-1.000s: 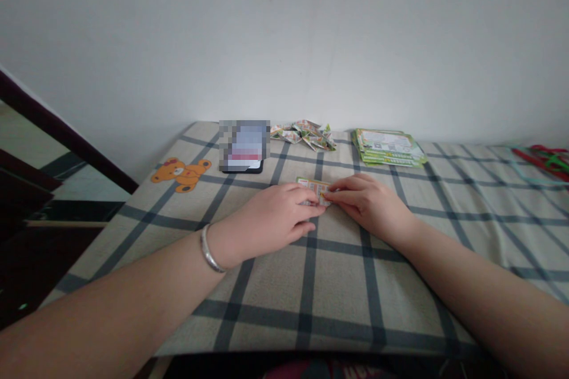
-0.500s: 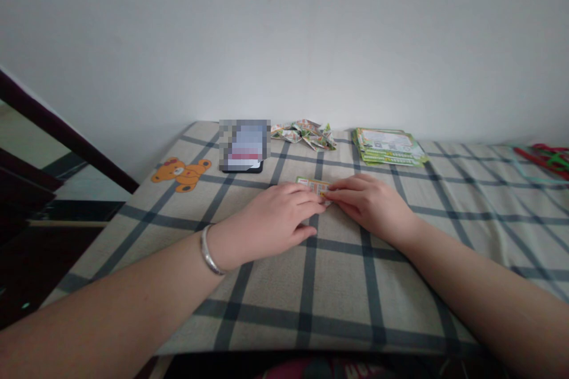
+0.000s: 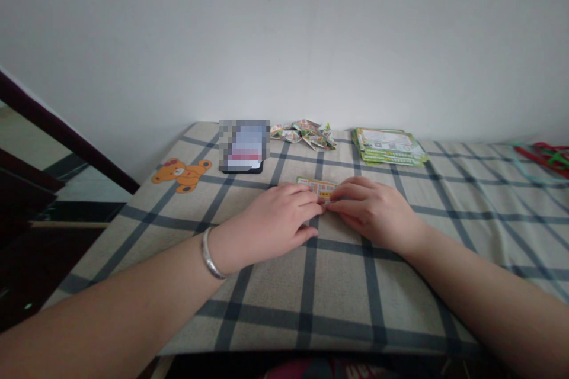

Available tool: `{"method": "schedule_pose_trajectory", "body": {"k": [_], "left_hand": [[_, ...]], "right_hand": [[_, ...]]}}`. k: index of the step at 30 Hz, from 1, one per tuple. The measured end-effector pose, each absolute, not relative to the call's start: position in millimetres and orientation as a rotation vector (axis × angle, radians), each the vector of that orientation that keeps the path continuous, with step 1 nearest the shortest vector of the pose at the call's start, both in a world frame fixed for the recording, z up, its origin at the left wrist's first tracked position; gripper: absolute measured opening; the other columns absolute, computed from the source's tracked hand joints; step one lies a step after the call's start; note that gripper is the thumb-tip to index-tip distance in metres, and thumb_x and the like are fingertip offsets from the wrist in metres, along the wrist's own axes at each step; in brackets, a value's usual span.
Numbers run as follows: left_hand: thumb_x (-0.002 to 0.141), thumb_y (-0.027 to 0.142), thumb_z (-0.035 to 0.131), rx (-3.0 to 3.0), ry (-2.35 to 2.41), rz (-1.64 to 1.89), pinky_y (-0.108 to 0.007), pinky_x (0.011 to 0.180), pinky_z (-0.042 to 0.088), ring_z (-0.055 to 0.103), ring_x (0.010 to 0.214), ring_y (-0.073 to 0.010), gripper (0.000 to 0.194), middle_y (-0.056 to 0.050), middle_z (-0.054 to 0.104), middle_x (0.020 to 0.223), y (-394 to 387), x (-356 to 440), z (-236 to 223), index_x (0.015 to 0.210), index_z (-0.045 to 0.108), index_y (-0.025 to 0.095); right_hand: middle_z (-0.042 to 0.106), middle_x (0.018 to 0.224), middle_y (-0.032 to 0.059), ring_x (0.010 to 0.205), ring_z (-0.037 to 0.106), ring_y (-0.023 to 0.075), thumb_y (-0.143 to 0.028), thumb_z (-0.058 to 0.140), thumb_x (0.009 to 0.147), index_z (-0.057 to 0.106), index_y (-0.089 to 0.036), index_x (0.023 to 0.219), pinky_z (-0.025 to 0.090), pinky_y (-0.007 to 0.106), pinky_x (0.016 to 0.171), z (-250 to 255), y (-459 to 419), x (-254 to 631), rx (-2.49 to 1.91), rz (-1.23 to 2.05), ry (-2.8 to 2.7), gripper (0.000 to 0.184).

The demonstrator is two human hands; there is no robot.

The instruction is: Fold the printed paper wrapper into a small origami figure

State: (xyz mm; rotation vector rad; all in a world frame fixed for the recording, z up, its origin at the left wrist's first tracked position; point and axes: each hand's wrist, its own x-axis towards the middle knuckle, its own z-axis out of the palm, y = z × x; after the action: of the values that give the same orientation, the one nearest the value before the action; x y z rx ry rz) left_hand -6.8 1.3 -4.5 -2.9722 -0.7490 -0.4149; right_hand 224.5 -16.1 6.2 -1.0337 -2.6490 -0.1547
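A small printed paper (image 3: 323, 188), green-edged with orange and yellow printing, lies on the checked cloth under my fingers. My left hand (image 3: 278, 216) rests palm down, fingers stretched over the paper's left part and thumb apart on the cloth. From the other side my right hand (image 3: 377, 207) bends its fingers together, fingertips pressed on the paper's near right edge. Both hands' fingertips meet at that edge. The lower part of the paper is covered, so I cannot tell whether it is folded.
Behind the hands are a phone (image 3: 244, 148) with a blurred screen, a row of folded printed paper pieces (image 3: 306, 133) and a stack of green printed sheets (image 3: 389, 147). Red and green items (image 3: 551, 160) lie far right. A bear picture (image 3: 181, 174) marks the tablecloth (image 3: 267, 314).
My right hand has shifted slightly toward me and its fingertips have slid to the near edge, so more of the paper's print shows. My left hand stays nearly still.
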Motion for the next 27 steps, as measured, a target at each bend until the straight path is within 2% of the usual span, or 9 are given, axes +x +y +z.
{"method": "schedule_pose_trajectory", "body": {"k": [5,11,15,18,22,27], "left_hand": [[0.089,0.034,0.058,-2.962,-0.739,-0.413,-0.043,0.106,0.040,0.052,0.120,-0.0254,0.027,-0.007,0.064,0.119,0.5,-5.4,-3.3,0.110,0.063,0.016],[0.089,0.034,0.059,-2.974,-0.741,-0.417,-0.043,0.105,0.040,0.052,0.120,-0.0249,0.028,-0.007,0.064,0.117,0.6,-5.3,-2.2,0.112,0.063,0.017],[0.089,0.033,0.060,-2.980,-0.741,-0.421,-0.042,0.106,0.040,0.052,0.119,-0.0242,0.029,-0.006,0.064,0.119,0.7,-6.4,-1.7,0.113,0.063,0.018],[0.088,0.032,0.060,-2.987,-0.735,-0.431,-0.041,0.107,0.039,0.052,0.120,-0.0234,0.029,-0.006,0.062,0.121,1.1,-7.3,-2.2,0.114,0.062,0.019],[0.088,0.031,0.060,-2.989,-0.710,-0.439,-0.041,0.107,0.039,0.052,0.120,-0.0231,0.029,-0.006,0.063,0.120,1.7,-8.0,-3.4,0.114,0.062,0.019],[0.088,0.031,0.060,-2.993,-0.724,-0.440,-0.041,0.107,0.038,0.052,0.120,-0.0228,0.030,-0.006,0.062,0.123,2.1,-9.0,-4.6,0.116,0.062,0.019]], "right_hand": [[0.069,0.109,0.0038,0.097,0.060,0.0211,-0.020,0.054,0.091,0.071,-0.028,0.108,0.050,0.033,0.081,6.5,-17.2,223.4,-1.127,-0.230,-2.640,0.025],[0.069,0.111,0.0012,0.088,0.065,0.0196,-0.023,0.056,0.090,0.073,-0.029,0.101,0.050,0.030,0.070,8.1,-20.5,221.5,-1.298,-0.309,-2.599,0.021],[0.070,0.112,0.0012,0.089,0.065,0.0196,-0.022,0.058,0.088,0.073,-0.028,0.100,0.049,0.029,0.070,7.6,-19.5,223.0,-1.276,-0.324,-2.600,0.020],[0.071,0.109,0.0024,0.089,0.065,0.0199,-0.022,0.056,0.089,0.073,-0.025,0.098,0.050,0.029,0.072,7.2,-18.7,224.1,-1.265,-0.310,-2.622,0.019],[0.071,0.102,0.0049,0.084,0.066,0.0189,-0.021,0.056,0.089,0.074,-0.021,0.091,0.049,0.028,0.066,7.0,-18.9,224.9,-1.324,-0.324,-2.628,0.018],[0.070,0.094,0.0050,0.081,0.065,0.0176,-0.020,0.055,0.087,0.074,-0.021,0.090,0.046,0.027,0.063,7.6,-19.1,224.6,-1.393,-0.326,-2.608,0.019]]}}
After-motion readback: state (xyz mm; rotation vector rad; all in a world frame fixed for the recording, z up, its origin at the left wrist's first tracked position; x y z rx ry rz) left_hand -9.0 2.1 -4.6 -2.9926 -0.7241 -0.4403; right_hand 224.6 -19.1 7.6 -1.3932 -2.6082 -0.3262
